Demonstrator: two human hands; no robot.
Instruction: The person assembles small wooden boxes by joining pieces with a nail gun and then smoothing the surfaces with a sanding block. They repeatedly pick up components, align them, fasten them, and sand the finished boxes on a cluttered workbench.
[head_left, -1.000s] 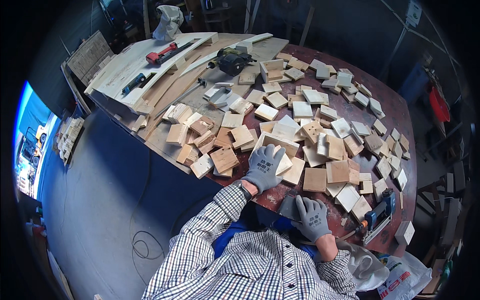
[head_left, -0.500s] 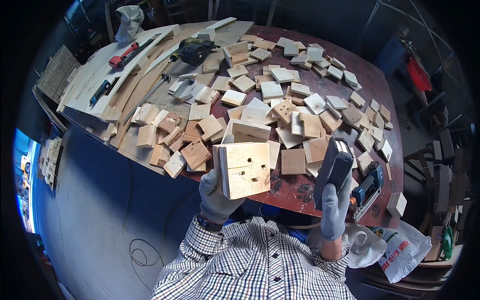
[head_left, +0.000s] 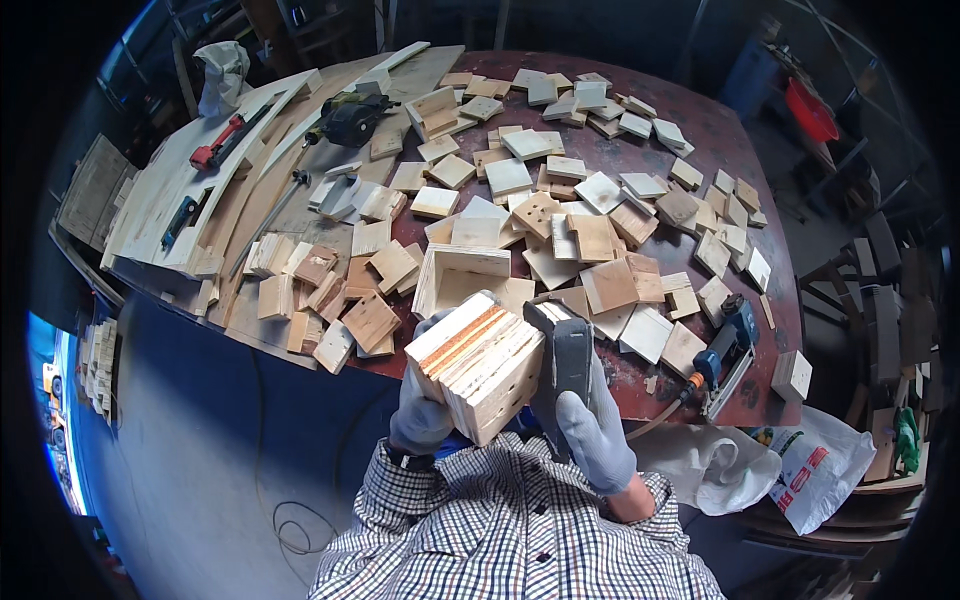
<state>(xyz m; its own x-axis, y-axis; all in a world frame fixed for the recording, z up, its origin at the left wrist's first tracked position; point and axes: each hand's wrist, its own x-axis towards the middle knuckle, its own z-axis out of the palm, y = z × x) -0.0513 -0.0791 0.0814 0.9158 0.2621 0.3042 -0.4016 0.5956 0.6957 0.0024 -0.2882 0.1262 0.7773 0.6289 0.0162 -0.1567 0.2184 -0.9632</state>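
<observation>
My left hand (head_left: 420, 418), in a grey glove, grips a thick block of layered plywood (head_left: 478, 360) from its left side. The block is tilted so its striped edges face up, one stripe orange-brown, and a face with several holes is turned to the right. In my gloved right hand (head_left: 598, 440) is a black sanding block (head_left: 570, 362), held upright with its long side against or very close to the wood's right face; whether they touch I cannot tell. Just beyond the plywood block sits an open wooden box frame (head_left: 462, 262) on the table.
Many loose wood pieces (head_left: 508, 177) cover the dark red table (head_left: 640, 385). A blue nail gun (head_left: 728, 345) with an orange hose fitting lies at the right edge. Left lie a red tool (head_left: 222, 142), a black-and-green power tool (head_left: 352, 118) and long boards. White sacks (head_left: 720, 465) hang below right.
The plywood block has turned from showing its holed face to showing its layered edges. My right hand has brought the sanding block left and down, beside the wood.
</observation>
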